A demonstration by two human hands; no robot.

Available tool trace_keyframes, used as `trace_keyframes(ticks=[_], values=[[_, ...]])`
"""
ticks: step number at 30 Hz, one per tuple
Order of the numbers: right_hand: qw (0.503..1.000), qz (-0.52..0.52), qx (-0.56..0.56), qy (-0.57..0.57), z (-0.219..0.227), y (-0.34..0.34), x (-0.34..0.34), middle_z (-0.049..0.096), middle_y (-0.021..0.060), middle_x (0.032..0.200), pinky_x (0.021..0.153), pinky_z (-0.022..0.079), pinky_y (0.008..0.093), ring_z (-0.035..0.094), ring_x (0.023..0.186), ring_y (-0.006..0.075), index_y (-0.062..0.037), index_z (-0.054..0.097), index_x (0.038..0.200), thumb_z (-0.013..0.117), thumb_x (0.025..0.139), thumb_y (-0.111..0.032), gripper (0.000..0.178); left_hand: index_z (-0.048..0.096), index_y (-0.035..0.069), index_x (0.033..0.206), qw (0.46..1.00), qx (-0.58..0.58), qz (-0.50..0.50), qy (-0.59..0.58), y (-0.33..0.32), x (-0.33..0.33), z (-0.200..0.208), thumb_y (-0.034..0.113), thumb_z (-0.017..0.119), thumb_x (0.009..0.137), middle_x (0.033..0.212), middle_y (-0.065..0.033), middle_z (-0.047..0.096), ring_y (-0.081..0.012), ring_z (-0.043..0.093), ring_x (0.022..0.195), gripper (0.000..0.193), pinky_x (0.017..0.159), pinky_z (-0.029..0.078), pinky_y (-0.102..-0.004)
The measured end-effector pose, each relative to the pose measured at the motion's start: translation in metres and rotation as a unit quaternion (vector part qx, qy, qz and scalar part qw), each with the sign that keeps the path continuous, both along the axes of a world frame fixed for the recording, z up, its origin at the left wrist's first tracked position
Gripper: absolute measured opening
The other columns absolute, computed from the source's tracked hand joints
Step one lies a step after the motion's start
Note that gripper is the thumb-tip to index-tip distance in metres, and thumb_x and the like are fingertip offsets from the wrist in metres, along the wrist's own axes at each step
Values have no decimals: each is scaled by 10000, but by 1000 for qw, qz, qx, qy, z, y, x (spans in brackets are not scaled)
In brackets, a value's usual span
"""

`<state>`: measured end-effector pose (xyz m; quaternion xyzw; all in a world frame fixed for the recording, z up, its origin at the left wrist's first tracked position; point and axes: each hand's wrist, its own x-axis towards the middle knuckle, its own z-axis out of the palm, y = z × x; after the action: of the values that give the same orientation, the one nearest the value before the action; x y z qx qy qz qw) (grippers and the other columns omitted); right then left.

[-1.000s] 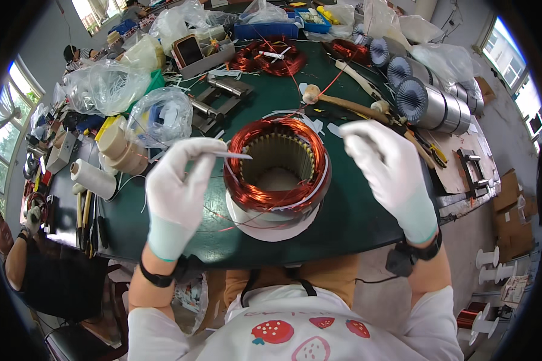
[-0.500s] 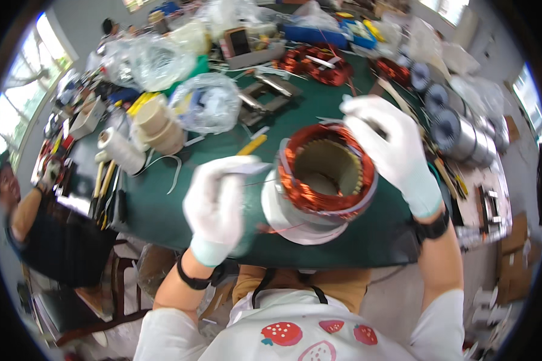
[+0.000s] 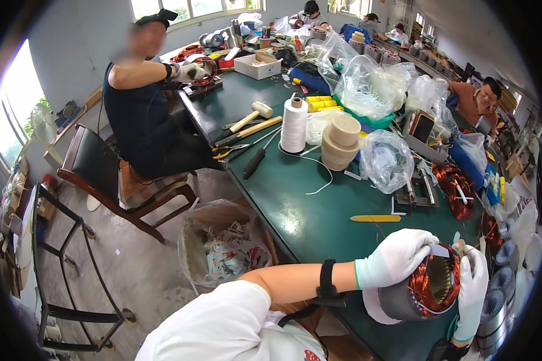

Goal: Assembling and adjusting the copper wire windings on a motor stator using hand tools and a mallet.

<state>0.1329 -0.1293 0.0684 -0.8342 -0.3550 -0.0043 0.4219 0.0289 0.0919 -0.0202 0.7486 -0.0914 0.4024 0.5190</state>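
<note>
A grey motor stator with copper windings lies tipped on its side near the front right of the green table. My left hand, in a white glove, rests over its top rim and grips it. My right hand, also gloved, holds the far side of the winding and pinches a small white paper strip at the top. A white paper disc lies under the stator.
A thread cone, tape rolls, a mallet, pliers, a yellow stick and plastic bags crowd the table. A seated person works at the far left end. A waste bag stands on the floor.
My head has turned left, so the stator now sits at the lower right. The stator has been tipped from upright onto its side, with both hands still on it.
</note>
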Motion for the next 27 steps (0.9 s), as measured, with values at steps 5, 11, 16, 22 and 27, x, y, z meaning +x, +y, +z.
trace_keyframes(ticks=[5,11,16,22,27], values=[[996,-40,-69,-42,-1,16,6,644,91,1052,928,468,303,596,974,152,19,604,1064,548,1031,-54,97,646,35,1136,997,45,21,51,7,-7,-11,44,612,936,1054,-160,669,-373,627,1011,203,939,494,-430],[993,-63,-57,-85,-5,25,6,613,78,943,825,473,323,585,858,184,13,608,1019,614,994,-77,94,654,34,1178,999,-16,0,43,9,-24,-17,29,573,955,1092,-167,673,-374,628,1030,237,933,496,-428],[986,-63,-34,-153,-5,27,0,605,122,885,739,486,366,587,770,263,-3,622,908,687,929,-94,114,673,69,1227,1000,16,-7,5,12,-28,-16,78,543,987,1179,-142,692,-361,647,1081,273,945,513,-420],[978,-27,-18,-206,5,30,-8,587,117,727,694,497,428,619,714,330,-55,633,798,731,893,-145,163,598,-17,1139,992,-123,-11,4,11,-10,-15,51,466,1086,1249,-167,693,-205,643,1172,158,1030,499,-354],[992,-63,15,-112,2,36,-8,615,107,775,680,503,431,639,748,319,-77,615,829,705,927,-223,198,577,-57,1271,958,-259,-94,84,-9,-1,-12,66,451,1087,1282,-126,674,-146,625,1145,254,1007,488,-301]])
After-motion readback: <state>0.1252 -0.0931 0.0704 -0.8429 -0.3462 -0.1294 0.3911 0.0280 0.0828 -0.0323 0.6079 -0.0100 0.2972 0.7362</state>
